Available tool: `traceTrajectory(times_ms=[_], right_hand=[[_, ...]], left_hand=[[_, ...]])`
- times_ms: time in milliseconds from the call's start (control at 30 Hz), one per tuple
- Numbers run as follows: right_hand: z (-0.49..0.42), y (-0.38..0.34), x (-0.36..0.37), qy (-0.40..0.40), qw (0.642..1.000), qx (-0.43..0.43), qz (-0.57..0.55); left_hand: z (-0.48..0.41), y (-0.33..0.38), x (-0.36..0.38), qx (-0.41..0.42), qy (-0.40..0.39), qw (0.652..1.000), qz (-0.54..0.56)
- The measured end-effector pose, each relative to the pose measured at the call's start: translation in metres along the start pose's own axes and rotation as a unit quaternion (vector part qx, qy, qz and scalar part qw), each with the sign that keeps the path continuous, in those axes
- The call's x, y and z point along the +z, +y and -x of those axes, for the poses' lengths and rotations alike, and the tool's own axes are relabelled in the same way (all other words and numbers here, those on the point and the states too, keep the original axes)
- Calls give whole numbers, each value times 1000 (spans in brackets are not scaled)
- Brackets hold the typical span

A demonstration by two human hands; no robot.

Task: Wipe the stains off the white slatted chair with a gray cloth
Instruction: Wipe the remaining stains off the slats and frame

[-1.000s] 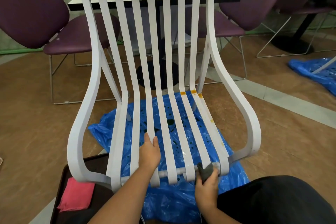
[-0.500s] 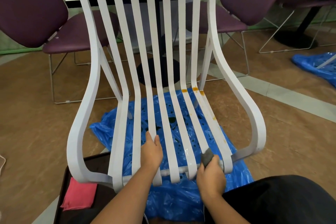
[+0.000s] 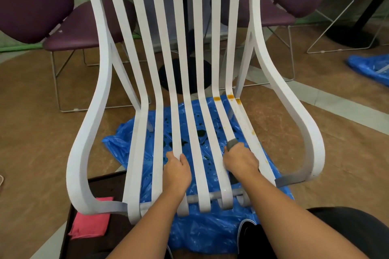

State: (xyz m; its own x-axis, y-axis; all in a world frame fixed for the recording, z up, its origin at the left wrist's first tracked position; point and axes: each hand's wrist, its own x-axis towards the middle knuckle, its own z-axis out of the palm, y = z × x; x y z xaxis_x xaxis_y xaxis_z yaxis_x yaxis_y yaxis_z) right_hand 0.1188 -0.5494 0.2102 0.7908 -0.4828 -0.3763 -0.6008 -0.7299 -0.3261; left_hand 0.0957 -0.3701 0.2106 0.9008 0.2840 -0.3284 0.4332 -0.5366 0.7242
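Observation:
The white slatted chair stands in front of me, its seat slats running toward me. Orange stains sit at the bend of the right slats, and faint orange streaks run down the rightmost slat. My right hand grips a gray cloth wrapped over the second slat from the right, about midway along the seat. A middle slat is held by my left hand, thumb and fingers curled around its edges.
A blue plastic sheet with dark drips lies on the floor under the chair. A pink cloth rests on a dark tray at lower left. Purple chairs and a table stand behind; another blue sheet lies far right.
My right hand has slid the gray cloth up the slat from the seat's front edge toward the stains. The view has moved closer. My left hand keeps its hold.

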Motion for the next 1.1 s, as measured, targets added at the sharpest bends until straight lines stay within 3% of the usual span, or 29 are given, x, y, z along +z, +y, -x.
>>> traceTrajectory(times_ms=[167,467,1100], right_hand=[[-45,-24,3,-1,1000,-11,0],[-111,-72,-2,-4,1000,-9,-1],[-199,-133,-6,11,998,-59,33]], left_hand=[[-10,10,-1,-58,-21,998,-8],[-12,7,4,-17,18,1000,-10],[-18,7,5,-23,26,999,1]])
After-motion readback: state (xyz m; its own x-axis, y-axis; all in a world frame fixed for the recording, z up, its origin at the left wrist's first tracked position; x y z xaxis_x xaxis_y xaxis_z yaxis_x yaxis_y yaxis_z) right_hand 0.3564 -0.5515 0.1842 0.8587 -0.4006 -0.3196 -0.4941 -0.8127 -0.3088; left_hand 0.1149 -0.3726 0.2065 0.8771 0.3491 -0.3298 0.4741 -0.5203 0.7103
